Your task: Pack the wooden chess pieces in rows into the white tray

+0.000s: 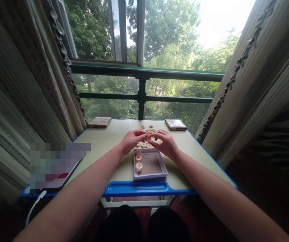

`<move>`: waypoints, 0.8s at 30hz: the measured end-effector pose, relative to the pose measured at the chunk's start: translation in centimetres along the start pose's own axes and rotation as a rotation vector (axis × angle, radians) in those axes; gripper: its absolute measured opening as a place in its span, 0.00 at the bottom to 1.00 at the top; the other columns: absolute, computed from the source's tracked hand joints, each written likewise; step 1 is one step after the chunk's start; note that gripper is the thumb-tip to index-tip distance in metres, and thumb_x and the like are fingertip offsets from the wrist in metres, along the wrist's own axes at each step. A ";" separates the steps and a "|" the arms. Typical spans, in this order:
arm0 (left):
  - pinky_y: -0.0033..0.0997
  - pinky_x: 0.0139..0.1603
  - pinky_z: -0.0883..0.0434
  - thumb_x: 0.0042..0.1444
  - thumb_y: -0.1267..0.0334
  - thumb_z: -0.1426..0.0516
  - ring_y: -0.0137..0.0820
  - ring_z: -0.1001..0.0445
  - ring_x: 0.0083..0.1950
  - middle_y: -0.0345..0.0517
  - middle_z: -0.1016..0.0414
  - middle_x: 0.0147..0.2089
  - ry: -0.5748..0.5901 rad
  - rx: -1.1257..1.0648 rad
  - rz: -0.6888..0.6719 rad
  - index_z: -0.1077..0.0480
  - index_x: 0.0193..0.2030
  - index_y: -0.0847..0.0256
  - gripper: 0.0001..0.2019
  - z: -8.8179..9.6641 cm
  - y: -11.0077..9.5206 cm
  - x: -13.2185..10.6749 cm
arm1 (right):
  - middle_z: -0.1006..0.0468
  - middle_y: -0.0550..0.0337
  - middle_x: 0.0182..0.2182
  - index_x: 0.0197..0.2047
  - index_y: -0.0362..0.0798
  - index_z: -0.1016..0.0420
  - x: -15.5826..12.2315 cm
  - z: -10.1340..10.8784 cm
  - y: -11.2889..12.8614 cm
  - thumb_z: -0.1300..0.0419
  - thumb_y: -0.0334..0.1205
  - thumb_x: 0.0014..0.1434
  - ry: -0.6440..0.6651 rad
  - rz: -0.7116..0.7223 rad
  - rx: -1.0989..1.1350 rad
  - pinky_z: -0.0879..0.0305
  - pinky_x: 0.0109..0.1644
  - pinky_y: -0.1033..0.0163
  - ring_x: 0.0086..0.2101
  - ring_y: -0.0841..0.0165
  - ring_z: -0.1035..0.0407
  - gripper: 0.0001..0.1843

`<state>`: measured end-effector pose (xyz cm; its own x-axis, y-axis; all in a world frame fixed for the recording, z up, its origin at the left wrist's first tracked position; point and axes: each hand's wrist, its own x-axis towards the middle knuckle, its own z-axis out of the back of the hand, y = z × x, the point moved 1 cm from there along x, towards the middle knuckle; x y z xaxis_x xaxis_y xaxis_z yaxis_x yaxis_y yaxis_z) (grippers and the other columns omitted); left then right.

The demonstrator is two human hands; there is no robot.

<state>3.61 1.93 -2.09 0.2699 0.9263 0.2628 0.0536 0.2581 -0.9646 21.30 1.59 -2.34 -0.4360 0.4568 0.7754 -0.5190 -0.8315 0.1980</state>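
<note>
Above the far edge of a shallow white box (164, 171), my left hand (131, 140) and my right hand (166, 144) meet with fingertips closed around a Chinese chess piece (148, 137) with red marking. Inside the box, round wooden pieces with red characters line the left wall, among them a front piece (139, 165), a middle piece (138, 157) and a back piece (137, 152). Several loose Chinese chess pieces (143, 145) lie on the table just beyond the box, partly hidden by my fingers.
The pale table (99, 144) has a blue rim with a moulded groove (136, 187) at the front. Flat boxes stand at the back left (99, 122) and back right (175, 124). A laptop-like device (66, 171) with a white cable (35, 205) sits at left. Curtains flank the window.
</note>
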 end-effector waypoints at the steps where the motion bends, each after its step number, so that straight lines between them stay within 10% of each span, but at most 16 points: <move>1: 0.31 0.36 0.32 0.42 0.53 0.36 0.28 0.30 0.31 0.46 0.24 0.30 -0.014 -0.019 -0.009 0.25 0.35 0.66 0.18 0.0 0.0 0.0 | 0.27 0.59 0.26 0.36 0.48 0.26 0.0 0.1 0.1 0.38 0.44 0.53 -0.008 -0.007 -0.001 0.36 0.39 0.61 0.29 0.68 0.36 0.10; 18: 0.24 0.24 0.41 0.43 0.51 0.38 0.21 0.37 0.23 0.42 0.29 0.23 0.060 0.024 0.066 0.26 0.31 0.67 0.18 -0.1 -0.5 -0.3 | 0.30 0.59 0.28 0.34 0.47 0.30 0.3 1.2 1.2 0.37 0.41 0.51 0.050 -0.065 0.068 0.38 0.39 0.60 0.32 0.68 0.37 0.09; 24: 0.24 0.21 0.45 0.49 0.47 0.44 0.20 0.44 0.21 0.43 0.29 0.25 -0.067 0.165 0.045 0.27 0.30 0.67 0.21 0.7 0.5 0.5 | 0.31 0.61 0.27 0.34 0.45 0.27 0.3 2.2 4.2 0.35 0.43 0.49 0.425 -0.003 0.337 0.39 0.36 0.65 0.30 0.72 0.37 0.12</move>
<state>3.06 2.71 -2.46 0.2031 0.9528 0.2256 -0.1167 0.2523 -0.9606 20.62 -2.42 0.03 -0.7298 0.4891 0.4776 -0.2867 -0.8533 0.4356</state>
